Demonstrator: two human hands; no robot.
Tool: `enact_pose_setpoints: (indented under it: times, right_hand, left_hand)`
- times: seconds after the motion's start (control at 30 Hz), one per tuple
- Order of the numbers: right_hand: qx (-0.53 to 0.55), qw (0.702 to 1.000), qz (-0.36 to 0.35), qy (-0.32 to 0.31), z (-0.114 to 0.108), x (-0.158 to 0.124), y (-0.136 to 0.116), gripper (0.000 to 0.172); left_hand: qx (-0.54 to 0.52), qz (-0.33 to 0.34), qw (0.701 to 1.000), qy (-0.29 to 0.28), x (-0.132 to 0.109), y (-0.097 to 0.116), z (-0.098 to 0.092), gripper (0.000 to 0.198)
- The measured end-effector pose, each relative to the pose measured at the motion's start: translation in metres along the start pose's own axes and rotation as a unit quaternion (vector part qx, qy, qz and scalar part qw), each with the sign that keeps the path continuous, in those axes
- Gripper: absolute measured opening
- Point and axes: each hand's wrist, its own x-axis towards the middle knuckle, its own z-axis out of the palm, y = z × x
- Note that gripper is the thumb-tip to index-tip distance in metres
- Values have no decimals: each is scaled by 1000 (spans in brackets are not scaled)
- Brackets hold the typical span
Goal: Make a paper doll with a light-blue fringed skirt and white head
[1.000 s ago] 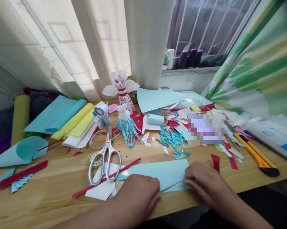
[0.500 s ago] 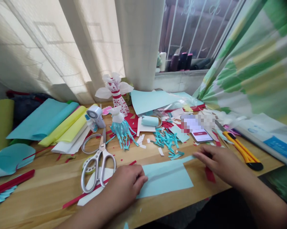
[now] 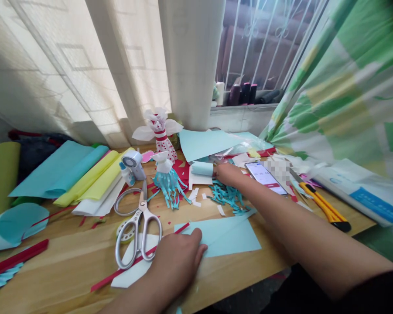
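Observation:
My left hand [image 3: 176, 261] rests on the near left edge of a pale blue paper sheet [image 3: 224, 235], just right of white-handled scissors [image 3: 139, 231]. A thin red paper strip [image 3: 124, 274] runs under that hand. My right hand [image 3: 227, 174] is stretched across the table, its fingers partly hidden, beside a rolled pale blue paper [image 3: 202, 168]. Teal paper shreds [image 3: 225, 196] lie below that wrist. A smartphone [image 3: 264, 178] lies to the right of that hand.
Two paper figures [image 3: 165, 179] stand at the back, beside a white-and-blue handheld device [image 3: 132, 165]. Coloured paper sheets [image 3: 62, 174] are piled at the left. A yellow utility knife [image 3: 323, 207] lies at the right. Curtains and a barred window stand behind the wooden table [image 3: 65, 279].
My right hand has moved away from the blue sheet, reaching far across the table toward the rolled paper. The smartphone is now fully clear of that hand's path, and my left hand has shifted slightly.

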Motion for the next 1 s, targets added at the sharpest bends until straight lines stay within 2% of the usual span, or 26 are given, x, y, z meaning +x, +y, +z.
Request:
enact_pose_setpoints:
  times: [0.13, 0.23, 0.33, 0.43, 0.53, 0.57, 0.63, 0.67, 0.8, 0.9, 1.0]
  right_hand:
    - [38, 998, -37, 14, -23, -1, 10, 29]
    - [95, 993, -45, 46, -46, -15, 22, 12]
    - [173, 981, -31, 79, -62, -38, 33, 6]
    - [274, 957, -32, 94, -62, -69, 40, 10]
    - [362, 925, -41, 112, -48, -100, 39, 13]
    - [403, 906, -47, 120, -41, -110, 37, 14]
    - [599, 790, -81, 103, -25, -130, 31, 13]
    - [662, 739, -90, 89, -17, -140, 26, 12]
    - [799, 585, -140, 21, 13, -171, 5, 13]
    - [849, 505, -156, -12, 31, -182, -10, 16]
    - [866, 477, -145, -37, 42, -183, -21, 16]
  left_hand:
    - [-36, -8, 999, 29, 2, -5, -4, 25]
    - [-97, -6, 994, 54, 2, -7, -6, 22]
    - [-163, 12, 983, 84, -1, -7, -6, 19]
    - [-207, 46, 970, 120, -2, -7, -4, 19]
    - [-239, 74, 954, 167, -2, -8, -1, 18]
    - [-254, 81, 946, 186, -2, -8, 0, 17]
    - [-294, 85, 927, 217, -1, -9, 1, 15]
    - [-319, 83, 917, 226, -1, -9, 1, 14]
    - [-468, 57, 858, 206, -2, -6, 2, 28]
    - [-609, 67, 777, 142, -3, -2, 1, 45]
    - [-702, 86, 702, 89, -2, 3, -1, 48]
